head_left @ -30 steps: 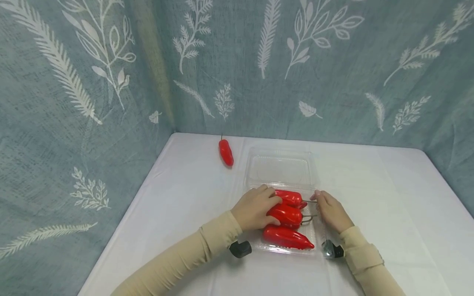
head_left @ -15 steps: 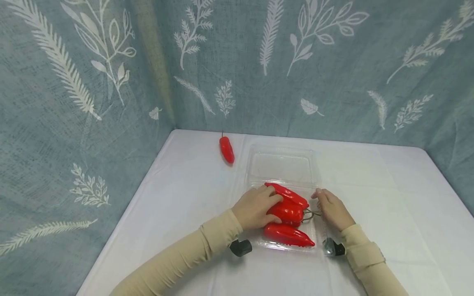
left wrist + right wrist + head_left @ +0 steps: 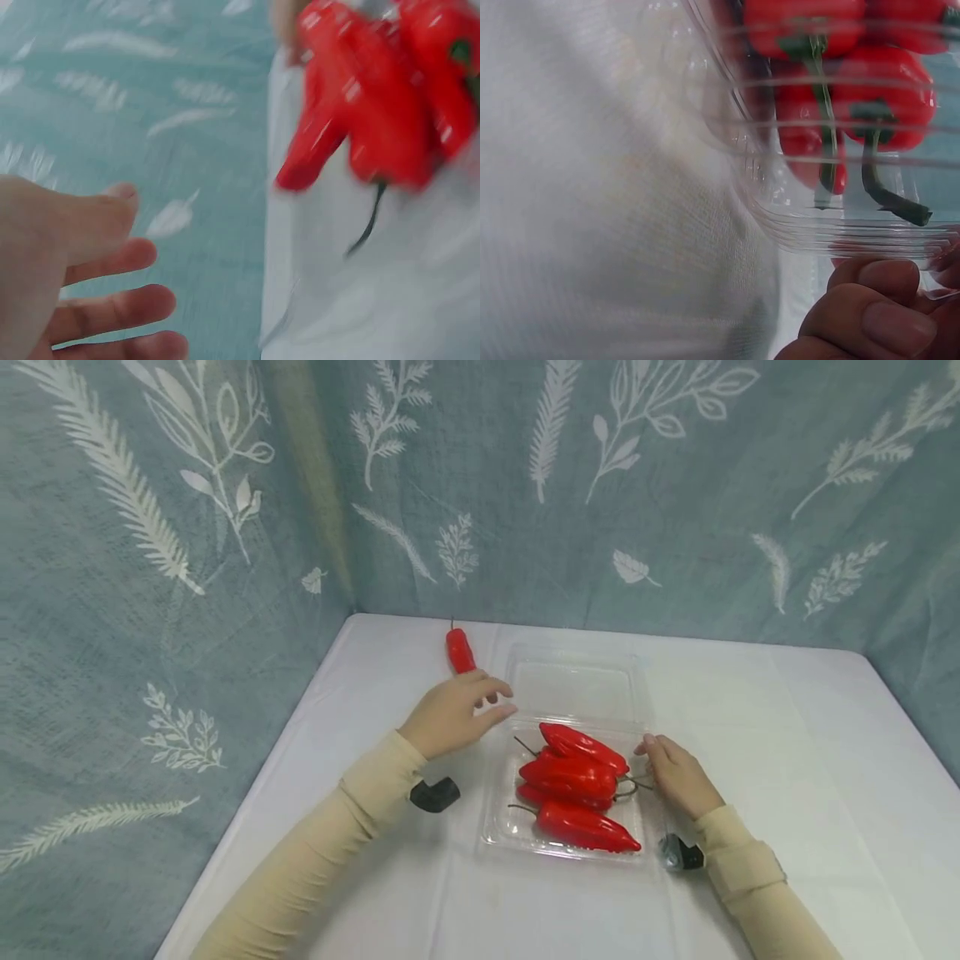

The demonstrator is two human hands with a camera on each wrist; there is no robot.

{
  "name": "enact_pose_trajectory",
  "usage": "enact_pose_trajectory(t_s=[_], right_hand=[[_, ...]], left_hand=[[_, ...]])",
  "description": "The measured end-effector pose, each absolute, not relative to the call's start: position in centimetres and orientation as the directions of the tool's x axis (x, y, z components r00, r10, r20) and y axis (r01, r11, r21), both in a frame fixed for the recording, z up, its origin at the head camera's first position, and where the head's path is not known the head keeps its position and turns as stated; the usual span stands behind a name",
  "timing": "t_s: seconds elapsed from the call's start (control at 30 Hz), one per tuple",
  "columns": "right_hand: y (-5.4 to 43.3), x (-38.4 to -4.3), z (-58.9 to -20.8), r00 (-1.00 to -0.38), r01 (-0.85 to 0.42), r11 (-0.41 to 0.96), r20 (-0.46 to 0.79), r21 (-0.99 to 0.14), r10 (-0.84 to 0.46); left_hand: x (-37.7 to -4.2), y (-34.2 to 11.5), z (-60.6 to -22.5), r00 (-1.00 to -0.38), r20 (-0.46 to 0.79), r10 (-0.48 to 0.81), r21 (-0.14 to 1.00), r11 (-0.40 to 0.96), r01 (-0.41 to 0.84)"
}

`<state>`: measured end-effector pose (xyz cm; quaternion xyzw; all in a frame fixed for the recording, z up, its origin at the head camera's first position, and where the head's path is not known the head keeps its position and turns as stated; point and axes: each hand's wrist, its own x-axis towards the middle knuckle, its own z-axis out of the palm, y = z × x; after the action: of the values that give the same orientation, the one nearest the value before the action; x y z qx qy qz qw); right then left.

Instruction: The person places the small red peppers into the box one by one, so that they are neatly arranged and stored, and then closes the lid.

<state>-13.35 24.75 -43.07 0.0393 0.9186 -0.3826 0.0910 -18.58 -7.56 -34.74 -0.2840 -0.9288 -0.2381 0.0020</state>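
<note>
Several red peppers lie piled in the base of a clear plastic clamshell container, some with thin dark stems pointing left, others right. My left hand is in the air left of the container, holding nothing, its fingers and thumb apart. Just beyond its fingers, a lone red pepper lies on the table, its lower end hidden behind the hand. My right hand grips the container's right edge near the hinge; in the right wrist view its curled fingers are right at the ridged plastic wall.
The container's clear lid is folded back flat toward the rear of the white-covered table. Blue-green curtains with white leaf prints rise behind and to the left. Black wrist-worn cameras sit under both wrists.
My left hand has let go of the peppers in the container and moved left and back toward the lone pepper. The rearmost pepper in the box now lies slanted. My right hand stays at the edge.
</note>
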Motion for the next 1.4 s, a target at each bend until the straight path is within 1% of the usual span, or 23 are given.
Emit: enact_pose_trajectory(t_s=[0.07, 0.17, 0.27, 0.33, 0.47, 0.67, 0.8, 0.93, 1.2, 1.3, 1.4], right_hand=[[24.9, -13.2, -43.0, -0.978, 0.154, 0.706, -0.209, -0.691, 0.009], [25.2, -12.9, -43.0, -0.975, 0.170, 0.708, -0.219, -0.686, 0.022], [25.6, -12.5, -43.1, -0.974, 0.182, 0.711, -0.224, -0.679, 0.035], [25.9, -12.3, -43.2, -0.972, 0.193, 0.710, -0.231, -0.677, 0.044], [26.1, -11.9, -43.4, -0.970, 0.202, 0.706, -0.238, -0.679, 0.048], [25.7, -12.1, -43.5, -0.975, 0.191, 0.700, -0.218, -0.689, 0.051], [25.5, -12.5, -43.3, -0.976, 0.183, 0.701, -0.213, -0.689, 0.045], [25.3, -12.7, -43.4, -0.977, 0.174, 0.709, -0.211, -0.683, 0.037], [24.8, -13.1, -43.6, -0.978, 0.161, 0.711, -0.208, -0.684, 0.022], [24.6, -13.1, -43.6, -0.977, 0.166, 0.711, -0.209, -0.683, 0.027], [24.5, -13.2, -43.4, -0.977, 0.170, 0.711, -0.208, -0.683, 0.034]], left_hand=[[-19.7, -8.7, -34.4, -0.866, 0.154, 0.476, 0.483, 0.729, 0.486], [-21.6, -10.0, -34.4, -0.913, 0.131, 0.386, 0.559, 0.732, 0.390], [-23.6, -10.7, -35.3, -0.956, 0.059, 0.287, 0.630, 0.732, 0.258], [-25.0, -10.9, -36.2, -0.975, 0.015, 0.223, 0.651, 0.738, 0.179], [-27.4, -10.7, -37.7, -0.991, -0.059, 0.121, 0.678, 0.734, 0.049], [-30.0, -10.0, -38.4, -0.980, -0.188, 0.059, 0.719, 0.688, -0.096], [-31.3, -9.5, -39.0, -0.971, -0.238, 0.024, 0.717, 0.679, -0.159], [-31.9, -8.8, -39.6, -0.961, -0.277, 0.002, 0.705, 0.680, -0.202], [-32.0, -7.9, -40.5, -0.967, -0.243, -0.071, 0.623, 0.753, -0.212], [-32.3, -8.0, -40.8, -0.966, -0.244, -0.091, 0.634, 0.739, -0.229], [-32.5, -8.0, -40.9, -0.963, -0.252, -0.097, 0.678, 0.692, -0.247]])
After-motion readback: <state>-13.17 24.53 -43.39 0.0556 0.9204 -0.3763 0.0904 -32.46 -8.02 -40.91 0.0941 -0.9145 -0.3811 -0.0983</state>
